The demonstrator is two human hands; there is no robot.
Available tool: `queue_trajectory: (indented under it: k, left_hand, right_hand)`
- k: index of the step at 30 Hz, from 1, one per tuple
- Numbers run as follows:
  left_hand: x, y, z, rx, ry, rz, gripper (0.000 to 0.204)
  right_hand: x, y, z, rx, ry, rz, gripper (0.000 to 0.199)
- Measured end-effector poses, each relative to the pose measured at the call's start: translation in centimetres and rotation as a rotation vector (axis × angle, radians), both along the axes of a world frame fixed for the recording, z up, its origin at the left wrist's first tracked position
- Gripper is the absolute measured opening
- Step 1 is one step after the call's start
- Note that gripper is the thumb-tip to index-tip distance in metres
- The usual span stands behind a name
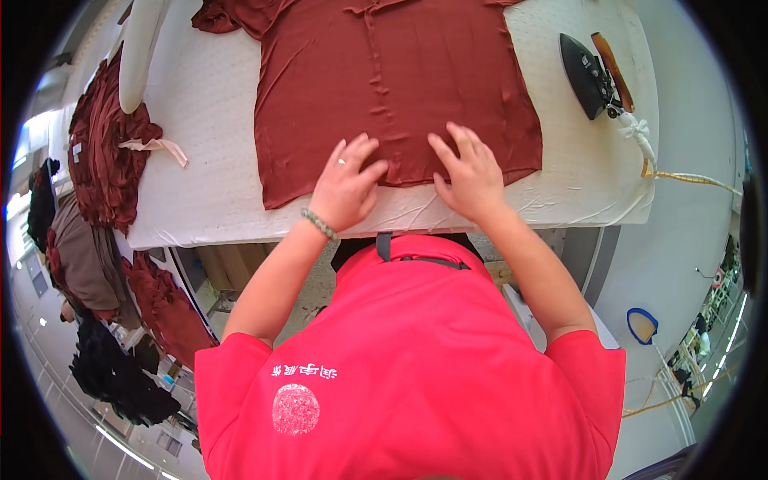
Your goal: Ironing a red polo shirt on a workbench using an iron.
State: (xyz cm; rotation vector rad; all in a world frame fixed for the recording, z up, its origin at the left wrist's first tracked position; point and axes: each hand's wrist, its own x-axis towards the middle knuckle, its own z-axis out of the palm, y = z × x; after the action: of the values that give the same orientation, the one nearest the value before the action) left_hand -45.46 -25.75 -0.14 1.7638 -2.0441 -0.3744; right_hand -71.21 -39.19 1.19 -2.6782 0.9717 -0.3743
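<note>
"One view, head camera. We log a dark red garment (416,88) laid out at twelve o'clock on the padded white table (200,192), hem toward us. How will it handle?"

"Light, limp, probably slippery, judging by sheen and fine ripples. We'd expect easy creasing, maybe snags."

"Where would we take hold?"

"Along the hem, near its corners at eight and four o'clock on the cloth, gently. A hard pinch mid-panel would likely pucker it."

"Fingers?"

"Left hand (344,184), about seven on the garment: fingers parted, loosely bent, thumb apart. Right hand (472,176), nearer five: fingers fanned, thumb by the hem. We see no cloth pinched in either. Both seem to rest on the lower front; how firmly the tips press, we cannot tell."

"Anything else near?"

"Black iron (584,76) on the table toward two o'clock, well apart from both hands."
</note>
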Motion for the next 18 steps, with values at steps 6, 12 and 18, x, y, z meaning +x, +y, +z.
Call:
queue_trajectory:
  k: [6,12,18]
  left_hand:
    - [-3.0,3.6,-1.1,0.182,0.071,-0.067,0.034]
    - [-4.4,0.8,0.7,0.153,-0.021,-0.074,0.03]
    - [-3.6,0.5,0.2,0.001,0.019,0.044,0.032]
  right_hand:
    - [-4.9,1.6,-1.7,0.2,0.053,0.181,0.054]
    - [-0.1,1.6,-0.8,0.194,-0.128,0.249,0.046]
    - [1.1,0.9,-1.6,0.277,-0.068,0.4,0.049]
